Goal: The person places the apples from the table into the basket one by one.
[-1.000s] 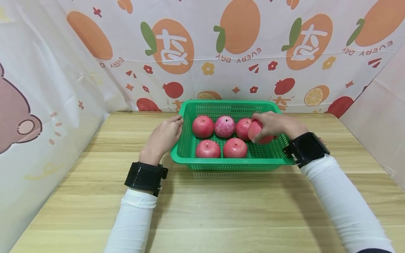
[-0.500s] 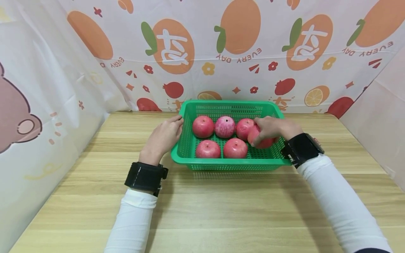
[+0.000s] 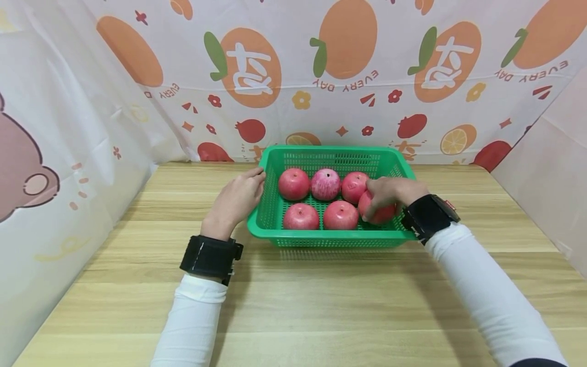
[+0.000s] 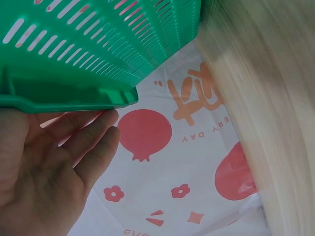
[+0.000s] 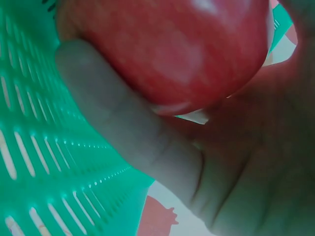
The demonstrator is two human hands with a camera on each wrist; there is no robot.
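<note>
A green plastic basket with slotted walls stands on the table, holding several red apples, among them a plain red apple and a streaked pink one. My left hand holds the basket's left rim; in the left wrist view the fingers lie under the rim. Inside the basket's right end, my right hand grips a red apple, low beside the other apples. The right wrist view shows the thumb pressed along that apple, near the slotted wall.
The wooden tabletop extends in front of the basket and to both sides. Close behind it hangs a white fruit-print cloth. More cloth borders the table on the left, and a pale sheet on the right.
My right hand has lowered the apple deeper into the basket's right end, drawing slightly nearer. My left hand stays at the left rim.
</note>
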